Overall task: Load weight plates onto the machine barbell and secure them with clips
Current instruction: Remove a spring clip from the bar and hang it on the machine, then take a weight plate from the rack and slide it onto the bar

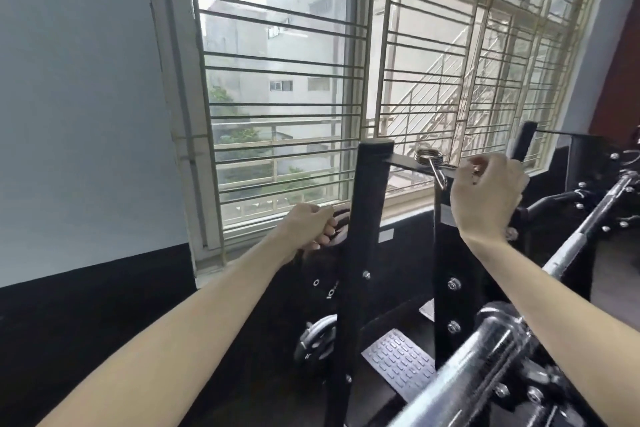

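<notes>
One spring clip [428, 157] sits on the black crossbar [407, 161] of the rack, just left of the right hand [485, 196]; its coil stands up from the bar and one wire handle hangs down toward the hand's thumb side. The right hand is raised at the crossbar with fingers curled in, fingertips pinching something small and metallic at the bar's edge; whether that is a second clip or the first clip's other handle, cannot tell. Left hand [313, 227] is lower and to the left, fingers curled around the dark rim of a weight plate [341, 224], most of it hidden behind one black upright post [363, 253]. Below the left hand, a second plate [317, 345] hangs low on the rack, partly hidden. One chrome barbell [561, 246] runs diagonally under the right forearm, its thick sleeve end [485, 350] nearest the camera. Between the two forearms, low down, one ribbed foot plate [401, 362]. Beyond both hands, one wide barred window [294, 62], two main sections counted, with buildings outside.
</notes>
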